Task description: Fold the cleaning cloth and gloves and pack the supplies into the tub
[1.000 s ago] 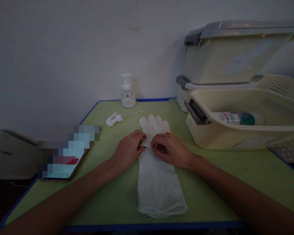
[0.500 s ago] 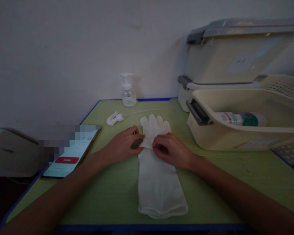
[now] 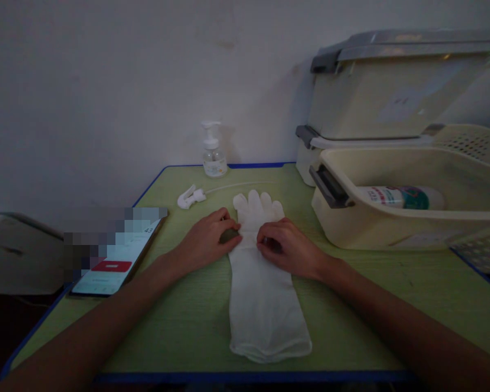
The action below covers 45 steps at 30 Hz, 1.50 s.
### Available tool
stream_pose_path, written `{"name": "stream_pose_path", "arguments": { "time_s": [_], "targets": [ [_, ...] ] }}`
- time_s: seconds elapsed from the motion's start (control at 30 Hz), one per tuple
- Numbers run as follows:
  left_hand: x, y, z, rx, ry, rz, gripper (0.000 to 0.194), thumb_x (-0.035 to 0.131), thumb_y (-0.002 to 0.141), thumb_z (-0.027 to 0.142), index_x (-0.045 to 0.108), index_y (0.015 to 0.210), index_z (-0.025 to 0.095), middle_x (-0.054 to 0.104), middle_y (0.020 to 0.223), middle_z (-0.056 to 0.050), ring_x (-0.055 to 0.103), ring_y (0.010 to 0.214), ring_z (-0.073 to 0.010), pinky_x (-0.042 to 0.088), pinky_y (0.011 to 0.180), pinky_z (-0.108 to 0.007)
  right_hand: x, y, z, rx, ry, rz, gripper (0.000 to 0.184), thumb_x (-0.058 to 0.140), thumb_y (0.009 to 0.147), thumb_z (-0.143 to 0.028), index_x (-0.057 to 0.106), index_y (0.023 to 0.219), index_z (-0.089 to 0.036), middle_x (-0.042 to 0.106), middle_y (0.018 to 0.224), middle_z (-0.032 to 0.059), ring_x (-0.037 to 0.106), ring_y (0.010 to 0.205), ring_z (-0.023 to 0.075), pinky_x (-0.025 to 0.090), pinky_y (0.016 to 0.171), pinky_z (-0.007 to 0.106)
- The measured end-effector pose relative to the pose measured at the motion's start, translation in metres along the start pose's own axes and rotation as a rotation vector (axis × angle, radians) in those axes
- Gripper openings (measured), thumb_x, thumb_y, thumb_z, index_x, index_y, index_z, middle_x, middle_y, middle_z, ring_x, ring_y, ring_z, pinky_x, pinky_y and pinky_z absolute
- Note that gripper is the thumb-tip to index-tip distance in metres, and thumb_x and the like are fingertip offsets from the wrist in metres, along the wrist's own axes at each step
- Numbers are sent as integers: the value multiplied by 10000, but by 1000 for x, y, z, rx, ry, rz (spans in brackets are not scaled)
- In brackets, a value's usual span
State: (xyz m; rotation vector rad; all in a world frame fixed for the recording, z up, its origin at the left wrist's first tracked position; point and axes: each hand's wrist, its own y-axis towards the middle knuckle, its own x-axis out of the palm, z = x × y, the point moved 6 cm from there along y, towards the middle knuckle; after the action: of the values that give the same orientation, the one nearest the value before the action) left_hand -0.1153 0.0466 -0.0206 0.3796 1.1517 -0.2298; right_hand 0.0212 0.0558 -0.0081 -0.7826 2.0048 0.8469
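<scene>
A white glove lies flat on the green table, fingers pointing to the far side and cuff toward me. Its cuff edge looks doubled. My left hand is closed at the glove's left edge, thumb and fingertips bent in on the material near the palm. From the right, my right hand rests over the palm of the glove, its fingers curled and thumb pressed near the fingertips on the material. The right hand covers part of the glove's right side.
A phone lies at the left. Behind stand a pump bottle and a white clip with a thin tube. At right, a cream basket holds a white-and-teal bottle; lidded boxes are stacked behind it.
The raised fold of glove between my hands now lies flat. My right hand has shifted slightly up and right, while the left stays almost in place.
</scene>
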Motion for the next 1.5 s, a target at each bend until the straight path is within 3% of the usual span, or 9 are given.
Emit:
{"name": "stream_pose_path", "arguments": {
  "time_s": [0.53,0.77,1.23,1.33,1.5],
  "targets": [
    [2,-1,3,19,104,-17,305,398,884,343,598,993,140,504,931,-78,537,868,-216,447,806,-375,-5,-2,-1,-52,-70,56,83,507,758,-88,553,721,-148,531,645,-10,481,599,99,317,640,236],
    [2,-1,4,36,115,0,294,421,874,343,593,994,137,508,939,-80,533,880,-218,450,817,-383,-1,-2,4,-20,-112,-14,82,494,771,-91,551,772,-150,566,772,21,509,692,121,327,667,246],
    [3,-2,6,48,152,9,242,433,866,277,572,999,131,521,930,-81,532,883,-228,461,796,-403,1,-3,7,70,-136,-15,134,508,801,-130,594,903,-144,552,941,69,535,844,170,388,757,316],
    [1,-2,9,106,110,96,238,475,845,243,557,1032,121,528,959,-88,531,912,-219,465,813,-387,-2,-4,6,45,-103,51,148,523,788,-122,622,897,-129,522,973,91,516,867,172,412,779,316],
    [-2,-5,24,387,72,196,173,473,859,139,621,946,164,587,994,-70,541,922,-179,453,823,-329,-5,-2,2,-24,-141,69,147,528,778,-95,661,831,-128,538,974,93,500,871,181,418,810,337]
  ]
}}
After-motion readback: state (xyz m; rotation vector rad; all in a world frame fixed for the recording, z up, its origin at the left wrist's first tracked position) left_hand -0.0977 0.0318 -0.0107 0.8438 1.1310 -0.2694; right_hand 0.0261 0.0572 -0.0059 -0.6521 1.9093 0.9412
